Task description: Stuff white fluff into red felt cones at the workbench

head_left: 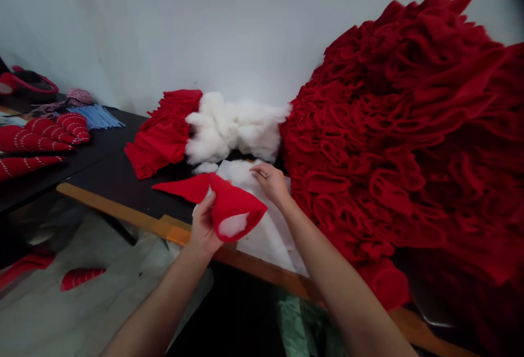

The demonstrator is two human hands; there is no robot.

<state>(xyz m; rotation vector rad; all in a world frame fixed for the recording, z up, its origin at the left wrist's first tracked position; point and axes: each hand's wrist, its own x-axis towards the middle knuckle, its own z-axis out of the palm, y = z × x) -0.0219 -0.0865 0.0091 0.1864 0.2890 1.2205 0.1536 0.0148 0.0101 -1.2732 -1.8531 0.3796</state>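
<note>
A red felt cone (pixel 235 202) is held in my left hand (pixel 207 223), its tip pointing left and its open end toward me on the right. White stuffing (pixel 234 225) shows inside that opening. My right hand (pixel 270 182) is at a small tuft of white stuffing (pixel 241 170) lying over a white sheet (pixel 270 239), beyond the cone. Its fingers are bent together; whether they hold some of the tuft is hard to make out. Behind both hands sits a larger heap of white stuffing (pixel 233 128).
A tall heap of red felt pieces (pixel 388 144) fills the right side. A smaller red stack (pixel 167 128) stands left of the stuffing. Red cones with white stitching (pixel 45 134) and blue strips (pixel 96 117) lie farther left. The black table has a wooden edge (pixel 118 212).
</note>
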